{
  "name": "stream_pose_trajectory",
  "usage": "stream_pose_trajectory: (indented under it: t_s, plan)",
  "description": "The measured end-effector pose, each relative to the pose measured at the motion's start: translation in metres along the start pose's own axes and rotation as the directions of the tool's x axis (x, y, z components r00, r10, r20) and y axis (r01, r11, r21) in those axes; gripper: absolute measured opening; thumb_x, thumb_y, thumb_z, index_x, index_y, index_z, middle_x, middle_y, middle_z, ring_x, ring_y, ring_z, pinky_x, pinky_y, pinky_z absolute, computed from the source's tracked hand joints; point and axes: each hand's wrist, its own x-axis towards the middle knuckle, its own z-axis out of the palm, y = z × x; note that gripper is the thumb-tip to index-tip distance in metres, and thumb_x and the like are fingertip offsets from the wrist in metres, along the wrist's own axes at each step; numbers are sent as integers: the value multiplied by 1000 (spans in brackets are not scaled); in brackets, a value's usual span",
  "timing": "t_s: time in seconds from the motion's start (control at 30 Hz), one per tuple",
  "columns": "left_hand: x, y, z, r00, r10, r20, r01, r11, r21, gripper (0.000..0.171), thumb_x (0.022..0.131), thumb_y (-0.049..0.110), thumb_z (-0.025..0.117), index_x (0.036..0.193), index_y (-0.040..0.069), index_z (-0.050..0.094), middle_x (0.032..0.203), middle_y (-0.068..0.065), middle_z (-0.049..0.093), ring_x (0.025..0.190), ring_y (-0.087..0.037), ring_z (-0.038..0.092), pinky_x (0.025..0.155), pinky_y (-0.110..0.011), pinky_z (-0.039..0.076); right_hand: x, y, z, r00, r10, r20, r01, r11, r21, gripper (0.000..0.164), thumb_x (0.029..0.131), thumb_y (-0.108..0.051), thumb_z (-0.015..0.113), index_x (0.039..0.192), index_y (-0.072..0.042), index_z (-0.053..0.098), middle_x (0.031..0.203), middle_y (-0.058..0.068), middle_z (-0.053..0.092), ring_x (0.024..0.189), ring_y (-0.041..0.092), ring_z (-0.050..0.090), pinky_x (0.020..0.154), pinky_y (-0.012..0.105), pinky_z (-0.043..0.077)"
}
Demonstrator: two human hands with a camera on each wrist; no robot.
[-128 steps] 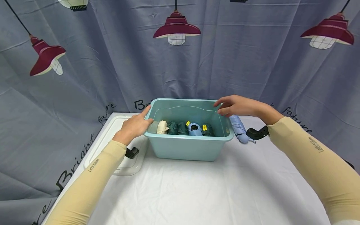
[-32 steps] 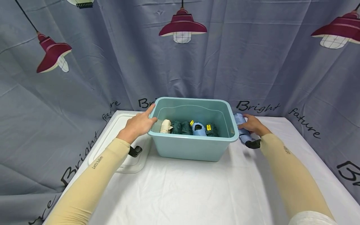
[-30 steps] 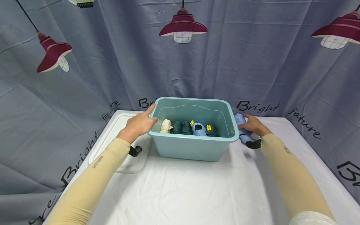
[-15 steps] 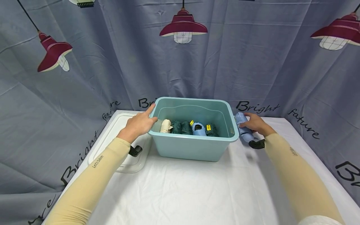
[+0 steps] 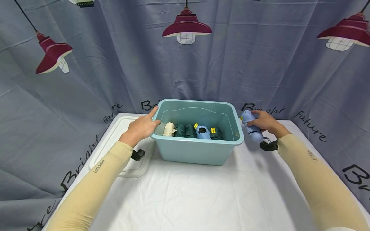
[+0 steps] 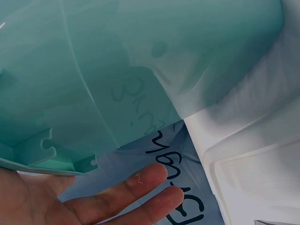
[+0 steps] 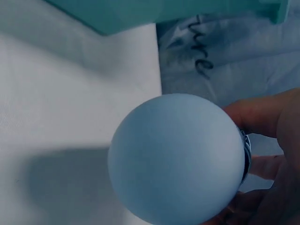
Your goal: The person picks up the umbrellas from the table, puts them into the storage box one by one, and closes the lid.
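In the head view, my right hand [image 5: 266, 121] grips a folded light-blue umbrella [image 5: 254, 131] to the right of a teal plastic bin [image 5: 196, 150]. The umbrella is tilted, its rounded handle end towards me. In the right wrist view that smooth round end [image 7: 176, 157] fills the middle, with a shadow on the cloth beside it. My left hand [image 5: 140, 129] rests on the bin's left rim; its fingers [image 6: 150, 206] stretch out straight below the rim in the left wrist view. Inside the bin stand several folded umbrellas: a cream one [image 5: 169, 129], dark green ones [image 5: 190, 131] and a light-blue one [image 5: 203, 133].
A white lid [image 5: 136, 168] lies flat on the table left of the bin, partly under my left forearm. White cloth [image 5: 196, 199] covers the table. A grey-blue curtain [image 5: 130, 64] with printed lamps hangs behind and at both sides.
My right hand has come from above the bin's right rim to the blue umbrella, gripped it and raised it slightly off the cloth. The left hand has stayed at the left rim.
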Motion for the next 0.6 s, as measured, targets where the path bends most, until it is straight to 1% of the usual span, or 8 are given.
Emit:
stream_pose_trajectory:
  t_s: [0.2, 0.3, 0.43, 0.53, 0.6]
  plan:
    - [0, 0, 0, 1000, 5, -9, -5, 1000, -2, 72, 100, 50, 36, 162, 39, 3, 151, -19, 49, 120, -40, 60, 84, -57, 47, -14, -20, -10, 1000, -21, 6, 21, 1000, -10, 90, 93, -25, 66, 161, 0, 12, 146, 38, 33, 118, 48, 51, 82, 51, 57]
    - [1, 0, 0, 1000, 10, -8, -10, 1000, 2, 72, 100, 50, 36, 163, 38, 4, 149, -19, 51, 118, -39, 61, 81, -55, 47, -22, -30, -15, 999, -48, 16, 48, 999, -1, 90, 94, -25, 66, 161, -1, 12, 145, 39, 34, 117, 47, 53, 79, 49, 58]
    - [1, 0, 0, 1000, 7, -4, -7, 1000, 8, 72, 100, 50, 35, 163, 38, 3, 144, -20, 55, 110, -37, 63, 76, -51, 47, -34, -46, -23, 996, -86, 14, 86, 996, 5, 89, 94, -26, 66, 161, 0, 12, 144, 39, 33, 114, 47, 55, 75, 46, 58]
    - [0, 0, 0, 1000, 5, -5, -5, 1000, 11, 72, 100, 50, 35, 163, 38, 3, 143, -20, 56, 107, -37, 63, 74, -50, 47, -42, -57, -27, 994, -108, 7, 108, 994, 3, 88, 95, -26, 66, 160, 0, 12, 144, 39, 33, 115, 48, 55, 76, 47, 58]
    - [0, 0, -1, 1000, 5, -4, -5, 1000, 10, 72, 100, 49, 35, 163, 38, 3, 146, -20, 54, 109, -37, 63, 75, -51, 47, -48, -65, -30, 993, -119, 10, 119, 993, 3, 88, 95, -25, 65, 161, -1, 12, 145, 38, 34, 116, 48, 54, 78, 48, 58]
